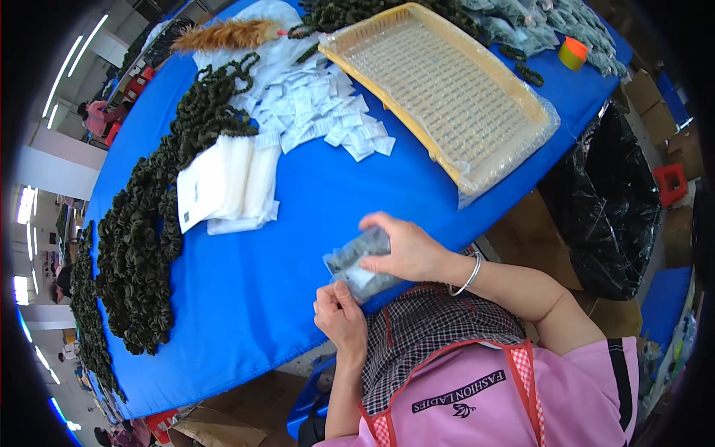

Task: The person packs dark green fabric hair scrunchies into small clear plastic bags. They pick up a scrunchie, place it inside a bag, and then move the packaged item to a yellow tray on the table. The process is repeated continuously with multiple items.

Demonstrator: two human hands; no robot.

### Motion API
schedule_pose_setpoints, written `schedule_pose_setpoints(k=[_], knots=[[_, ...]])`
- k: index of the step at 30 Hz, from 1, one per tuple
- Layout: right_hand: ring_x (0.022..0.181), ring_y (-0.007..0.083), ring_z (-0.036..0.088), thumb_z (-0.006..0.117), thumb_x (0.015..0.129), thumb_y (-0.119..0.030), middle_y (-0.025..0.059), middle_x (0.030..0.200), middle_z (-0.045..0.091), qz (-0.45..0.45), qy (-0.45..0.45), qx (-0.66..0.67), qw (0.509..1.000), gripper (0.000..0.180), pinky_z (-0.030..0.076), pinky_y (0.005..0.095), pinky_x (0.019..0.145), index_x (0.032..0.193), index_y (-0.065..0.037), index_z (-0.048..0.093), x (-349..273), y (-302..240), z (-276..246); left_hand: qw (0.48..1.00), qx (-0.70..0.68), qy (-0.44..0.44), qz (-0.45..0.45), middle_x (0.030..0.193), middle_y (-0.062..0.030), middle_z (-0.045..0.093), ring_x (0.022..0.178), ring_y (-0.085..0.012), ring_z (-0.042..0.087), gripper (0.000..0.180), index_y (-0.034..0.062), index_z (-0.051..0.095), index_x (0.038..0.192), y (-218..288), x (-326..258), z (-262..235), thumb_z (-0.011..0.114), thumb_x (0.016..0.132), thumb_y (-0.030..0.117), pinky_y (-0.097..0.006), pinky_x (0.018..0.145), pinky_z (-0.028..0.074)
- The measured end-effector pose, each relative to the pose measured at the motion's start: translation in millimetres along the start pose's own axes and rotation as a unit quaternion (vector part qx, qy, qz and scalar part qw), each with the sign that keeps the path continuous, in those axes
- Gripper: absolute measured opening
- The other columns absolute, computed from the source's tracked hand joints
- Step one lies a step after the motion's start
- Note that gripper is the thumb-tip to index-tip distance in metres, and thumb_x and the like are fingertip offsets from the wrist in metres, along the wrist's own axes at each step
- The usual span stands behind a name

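Note:
My right hand, a bangle on its wrist, grips the top of a small clear plastic bag holding a dark scrunchie and a white sachet. My left hand pinches the bag's lower edge with fingers closed. Both hands hover over the near edge of the blue table. A stack of flat white bags lies just beyond them. A heap of small white sachets sits further back.
Dark green scrunchies run in a long pile down the table's left side. A yellow tray lined with bubble wrap sits far right, with filled bags, an orange tape roll, and a feather duster. A black bin bag hangs beside the table.

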State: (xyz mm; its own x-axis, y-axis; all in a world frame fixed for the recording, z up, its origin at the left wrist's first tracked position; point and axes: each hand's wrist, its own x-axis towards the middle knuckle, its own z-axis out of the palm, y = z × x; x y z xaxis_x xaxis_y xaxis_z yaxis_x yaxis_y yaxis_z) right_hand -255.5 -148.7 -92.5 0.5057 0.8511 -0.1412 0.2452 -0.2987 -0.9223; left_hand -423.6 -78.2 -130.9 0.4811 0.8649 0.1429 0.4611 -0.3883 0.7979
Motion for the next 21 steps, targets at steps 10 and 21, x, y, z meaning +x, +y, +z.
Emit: schedule_pose_setpoints(k=[10,21], knots=[[0.071,0.0143,0.061,0.069,0.081,-0.013,0.0154,0.111,0.055,-0.038,0.414,0.090,0.905,0.064,0.050,0.0275,0.056,0.133,-0.003,0.033,25,-21,-99,0.985,-0.166,0.011,-0.052,0.076,-0.0074,0.061,0.061,-0.0087,0.055,0.024,-0.0020,0.048,0.105,8,12,-8,0.048,0.098,0.021,-0.022,0.056,0.045],[0.089,0.0249,0.056,0.060,0.079,-0.008,0.0086,0.089,0.062,-0.186,0.304,-0.394,0.847,0.019,0.039,0.0419,0.077,0.097,-0.008,0.064,161,20,-10,0.980,-0.193,-0.002,-0.049,0.071,-0.0081,0.064,0.059,-0.0112,0.061,0.015,-0.0010,0.053,0.101,-4,18,-10,0.054,0.093,0.011,-0.024,0.053,0.049]])
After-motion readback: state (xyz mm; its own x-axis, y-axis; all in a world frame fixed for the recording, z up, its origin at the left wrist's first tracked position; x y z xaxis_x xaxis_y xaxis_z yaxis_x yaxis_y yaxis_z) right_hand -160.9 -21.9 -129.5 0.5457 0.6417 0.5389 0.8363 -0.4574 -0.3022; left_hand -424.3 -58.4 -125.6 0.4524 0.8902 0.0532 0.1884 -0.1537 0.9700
